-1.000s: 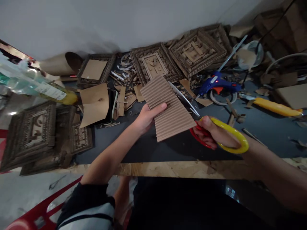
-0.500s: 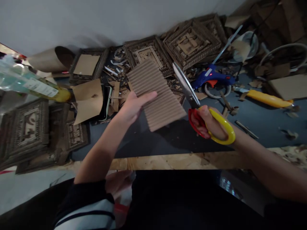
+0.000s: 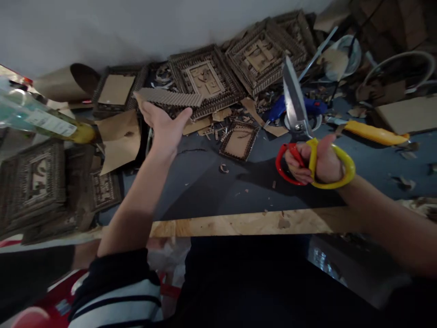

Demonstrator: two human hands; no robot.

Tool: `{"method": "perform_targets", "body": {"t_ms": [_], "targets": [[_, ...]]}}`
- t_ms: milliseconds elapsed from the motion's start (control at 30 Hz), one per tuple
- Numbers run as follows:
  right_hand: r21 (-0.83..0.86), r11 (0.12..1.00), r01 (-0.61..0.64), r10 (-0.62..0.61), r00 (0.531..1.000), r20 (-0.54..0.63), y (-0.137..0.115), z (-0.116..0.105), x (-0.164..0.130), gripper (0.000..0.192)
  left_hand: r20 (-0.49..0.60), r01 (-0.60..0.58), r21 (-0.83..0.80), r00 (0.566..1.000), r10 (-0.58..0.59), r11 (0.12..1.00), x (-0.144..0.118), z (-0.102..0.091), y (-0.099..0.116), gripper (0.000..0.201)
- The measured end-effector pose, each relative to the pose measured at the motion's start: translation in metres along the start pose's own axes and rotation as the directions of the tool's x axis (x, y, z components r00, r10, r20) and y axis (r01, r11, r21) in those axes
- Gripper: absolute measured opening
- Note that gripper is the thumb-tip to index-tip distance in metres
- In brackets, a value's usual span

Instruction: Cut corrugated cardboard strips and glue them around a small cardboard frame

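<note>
My left hand (image 3: 164, 123) is raised over the back of the table, its thumb spread away from the fingers. A piece of corrugated cardboard (image 3: 170, 97) rests against its partly hidden fingers, tilted so that it looks narrow. My right hand (image 3: 316, 161) grips large scissors (image 3: 296, 102) by their red and yellow handles. The blades point up and away, lying close together. Between the hands, a small cardboard frame (image 3: 238, 141) with a dark edging lies flat on the dark table.
Ornate cardboard frames (image 3: 206, 79) lean along the wall among scraps. Behind the scissors lies a blue glue gun (image 3: 314, 106), with a yellow-handled cutter (image 3: 373, 132) to the right. A bottle (image 3: 51, 119) and stacked frames (image 3: 39, 175) occupy the left. A wooden edge (image 3: 239, 225) runs along the front.
My left hand has moved up and left, tilting the corrugated cardboard and uncovering the small frame. The scissors have moved right and turned more upright in my right hand.
</note>
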State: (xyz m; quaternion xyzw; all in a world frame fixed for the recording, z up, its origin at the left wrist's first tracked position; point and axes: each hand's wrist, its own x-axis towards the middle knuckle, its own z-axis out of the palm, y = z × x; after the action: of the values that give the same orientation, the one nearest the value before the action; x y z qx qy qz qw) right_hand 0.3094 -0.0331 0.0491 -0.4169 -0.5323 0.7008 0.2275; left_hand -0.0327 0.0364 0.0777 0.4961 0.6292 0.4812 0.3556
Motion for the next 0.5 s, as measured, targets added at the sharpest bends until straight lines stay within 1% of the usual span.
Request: {"method": "perform_targets", "body": {"t_ms": [33, 67, 100, 133, 167, 200, 233, 267, 367, 500], "targets": [[0.001, 1.0, 0.002, -0.002, 1.0, -0.001, 0.002, -0.001, 0.001, 0.084, -0.056, -0.087, 0.12, 0.994, 0.094, 0.989, -0.003, 0.008, -0.003, 0.065], [0.003, 1.0, 0.001, -0.001, 1.0, -0.003, 0.003, -0.002, 0.002, 0.084, -0.065, -0.171, 0.221, 0.98, 0.189, 0.96, -0.006, 0.016, -0.007, 0.062], [0.007, 1.0, 0.001, -0.001, 1.0, -0.003, 0.003, -0.002, 0.002, 0.084, -0.017, -0.243, 0.281, 0.966, 0.257, 0.929, -0.009, 0.024, -0.011, 0.053], [0.011, 1.0, 0.003, -0.003, 1.0, 0.0, 0.004, -0.002, 0.003, 0.085, 0.091, -0.288, 0.308, 0.958, 0.273, 0.907, -0.011, 0.032, -0.015, 0.042], [0.016, 1.0, 0.007, -0.007, 1.0, 0.003, 0.004, -0.002, 0.003, 0.085, 0.214, -0.318, 0.313, 0.942, 0.26, 0.895, -0.013, 0.04, -0.019, 0.03], [0.019, 1.0, 0.013, -0.013, 1.0, 0.005, 0.003, -0.001, 0.003, 0.085, 0.309, -0.339, 0.317, 0.92, 0.241, 0.886, -0.014, 0.047, -0.024, 0.022], [0.021, 1.0, 0.018, -0.018, 1.0, 0.008, 0.003, -0.001, 0.003, 0.085, 0.366, -0.353, 0.324, 0.902, 0.228, 0.878, -0.014, 0.053, -0.028, 0.019], [0.022, 0.999, 0.025, -0.025, 1.0, 0.007, 0.004, -0.001, 0.003, 0.085, 0.394, -0.363, 0.336, 0.892, 0.22, 0.869, -0.013, 0.057, -0.031, 0.019], [0.023, 0.999, 0.041, -0.041, 0.999, -0.002, 0.005, 0.0, 0.003, 0.085, 0.401, -0.366, 0.382, 0.893, 0.204, 0.849, -0.01, 0.065, -0.035, 0.021], [0.028, 0.999, 0.034, -0.034, 0.999, -0.005, 0.005, 0.0, 0.002, 0.084, 0.349, -0.32, 0.424, 0.921, 0.173, 0.847, -0.009, 0.064, -0.027, 0.028]]}}
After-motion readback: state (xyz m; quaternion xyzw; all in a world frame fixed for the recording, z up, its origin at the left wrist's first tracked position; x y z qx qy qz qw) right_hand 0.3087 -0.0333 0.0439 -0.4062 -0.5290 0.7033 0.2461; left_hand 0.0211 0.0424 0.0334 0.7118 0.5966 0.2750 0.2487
